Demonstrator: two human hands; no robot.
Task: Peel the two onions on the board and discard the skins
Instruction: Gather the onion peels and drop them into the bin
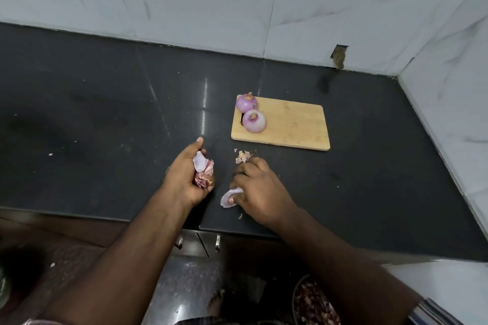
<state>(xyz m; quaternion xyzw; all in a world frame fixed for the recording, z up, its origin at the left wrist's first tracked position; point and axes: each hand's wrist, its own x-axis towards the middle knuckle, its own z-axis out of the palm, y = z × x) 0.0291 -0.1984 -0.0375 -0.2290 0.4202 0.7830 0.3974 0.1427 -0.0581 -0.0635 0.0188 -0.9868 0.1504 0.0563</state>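
The left hand (pixel 188 174) is curled around a bunch of onion skins (pixel 203 171); the fingers close on the pink and brown pieces, and one pale piece stands out above the fist. The index finger points forward, apart from the others. The right hand (pixel 260 187) lies palm down on the black countertop (pixel 105 113). Its fingers are bent over a small heap of dry skin scraps (pixel 243 156) at the fingertips, and the thumb side presses on a pale curved skin piece (pixel 229 198). Whether this hand really pinches the scraps is hard to tell, because the fingers cover them.

The two peeled onions (pixel 250 113) sit on the left end of the wooden cutting board (pixel 293 125), touching each other, well apart from both hands. At the lower edge a bowl with purple scraps (pixel 314 303) is cut off and blurred, partly hidden behind the right arm.
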